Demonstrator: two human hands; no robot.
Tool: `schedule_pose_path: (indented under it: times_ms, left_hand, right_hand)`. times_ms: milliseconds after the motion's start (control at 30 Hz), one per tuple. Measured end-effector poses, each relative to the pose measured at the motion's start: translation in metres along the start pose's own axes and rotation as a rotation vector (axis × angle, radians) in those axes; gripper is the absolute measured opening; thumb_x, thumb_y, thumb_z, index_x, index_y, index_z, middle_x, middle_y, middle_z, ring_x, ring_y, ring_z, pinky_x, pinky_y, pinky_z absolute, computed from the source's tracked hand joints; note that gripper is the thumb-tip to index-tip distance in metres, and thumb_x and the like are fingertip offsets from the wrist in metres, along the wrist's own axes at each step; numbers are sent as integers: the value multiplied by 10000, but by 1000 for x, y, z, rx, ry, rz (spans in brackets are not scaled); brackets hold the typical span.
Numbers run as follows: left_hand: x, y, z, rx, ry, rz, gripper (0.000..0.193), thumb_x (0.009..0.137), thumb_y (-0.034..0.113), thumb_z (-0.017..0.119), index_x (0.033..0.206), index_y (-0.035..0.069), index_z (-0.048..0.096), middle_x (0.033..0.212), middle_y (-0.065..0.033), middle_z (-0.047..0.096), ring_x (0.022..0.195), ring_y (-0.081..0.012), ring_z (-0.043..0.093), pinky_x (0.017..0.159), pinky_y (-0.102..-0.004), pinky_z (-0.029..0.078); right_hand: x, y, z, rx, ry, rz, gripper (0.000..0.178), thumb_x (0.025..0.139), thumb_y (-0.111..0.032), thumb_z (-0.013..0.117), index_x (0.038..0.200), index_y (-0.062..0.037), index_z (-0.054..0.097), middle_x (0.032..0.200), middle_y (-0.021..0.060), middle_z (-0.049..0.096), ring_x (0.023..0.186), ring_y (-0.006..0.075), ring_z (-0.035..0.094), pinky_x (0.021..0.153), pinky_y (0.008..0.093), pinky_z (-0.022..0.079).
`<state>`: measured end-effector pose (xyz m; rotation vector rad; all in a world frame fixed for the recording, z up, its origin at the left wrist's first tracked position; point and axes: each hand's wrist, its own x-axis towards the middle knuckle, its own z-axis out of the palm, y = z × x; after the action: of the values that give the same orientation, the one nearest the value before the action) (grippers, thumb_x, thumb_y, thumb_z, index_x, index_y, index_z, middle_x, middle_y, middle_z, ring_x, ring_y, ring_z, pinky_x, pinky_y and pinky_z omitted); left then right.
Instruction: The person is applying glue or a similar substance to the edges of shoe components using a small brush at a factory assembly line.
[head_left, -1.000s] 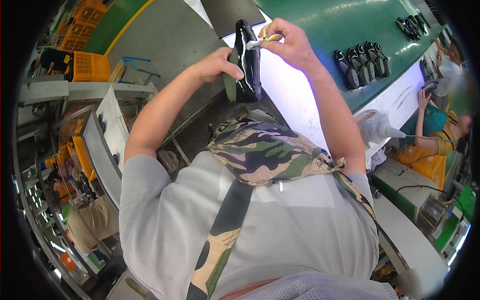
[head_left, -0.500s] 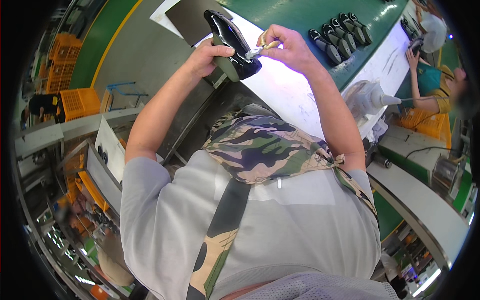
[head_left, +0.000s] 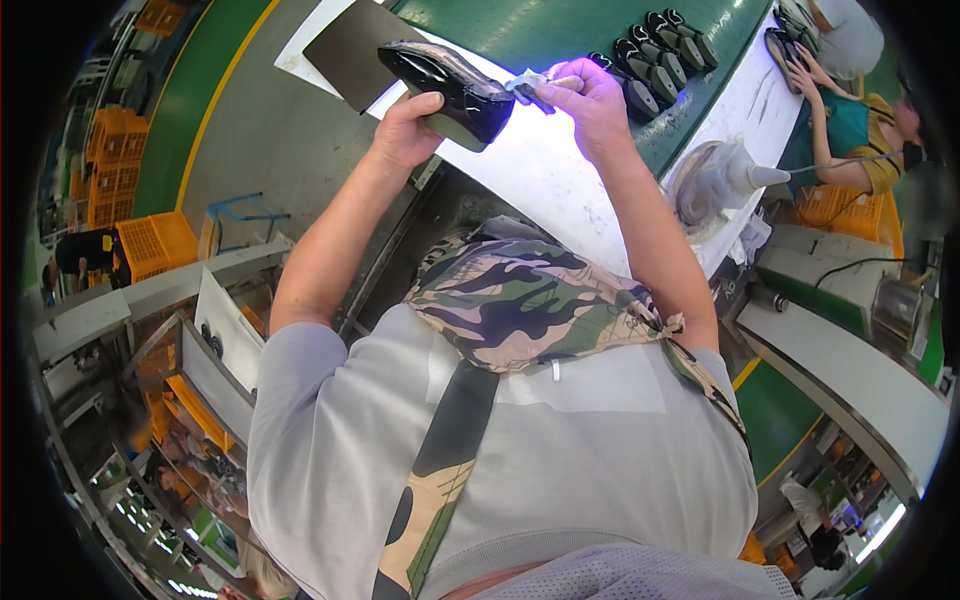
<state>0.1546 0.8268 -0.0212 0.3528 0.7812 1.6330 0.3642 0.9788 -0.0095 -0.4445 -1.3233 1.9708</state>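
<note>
My left hand (head_left: pixel 410 128) is closed around a glossy black shoe (head_left: pixel 440 90), held tilted above the edge of the white worktop (head_left: pixel 560 185). The shoe's toe points up and to the left, and its greyish underside shows beneath my fingers. In my right hand (head_left: pixel 597 105) is a short tan tool with a whitish, smeared tip (head_left: pixel 526 85), pinched between thumb and fingers. That tip is at the shoe's right end; whether it touches, I cannot tell. Several black shoes (head_left: pixel 650 65) stand in a row beyond my right hand.
A white bottle with a pointed nozzle (head_left: pixel 745 175) and a round translucent tub (head_left: pixel 690 195) are by my right forearm. Green surface (head_left: pixel 500 22) lies beyond the worktop. A dark board (head_left: pixel 355 50) is at the far left. Another person's hands (head_left: pixel 800 75) hold a shoe at right.
The shoe has swung lower and lies flatter, its toe further left. My right hand and the tool have shifted slightly right, following the shoe's end.
</note>
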Motion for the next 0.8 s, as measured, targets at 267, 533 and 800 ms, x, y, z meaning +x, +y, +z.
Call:
schedule_pose_path:
  times_ms: [267,533,800]
  left_hand:
    - [-28,-3,-3,275,184,322,429,729,62,740,1125,-11,593,1053,-95,668,943,-208,638,905,-334,489]
    - [-95,16,-44,562,395,596,478,699,45,811,1118,-7,585,1044,-91,675,960,-181,644,903,-318,499]
    - [-182,17,-67,808,699,780,639,636,199,872,1161,-23,584,1070,-104,664,1026,-194,613,951,-319,462]
  right_hand:
    - [-6,19,26,20,148,90,202,753,32,744,854,2,571,763,59,585,642,134,562,567,270,471]
    - [-6,64,95,-29,116,269,218,734,35,746,892,2,601,800,43,605,693,141,581,616,271,474]
    - [-20,72,193,5,-116,401,172,811,-7,728,919,-30,596,840,46,630,721,127,604,622,235,480]
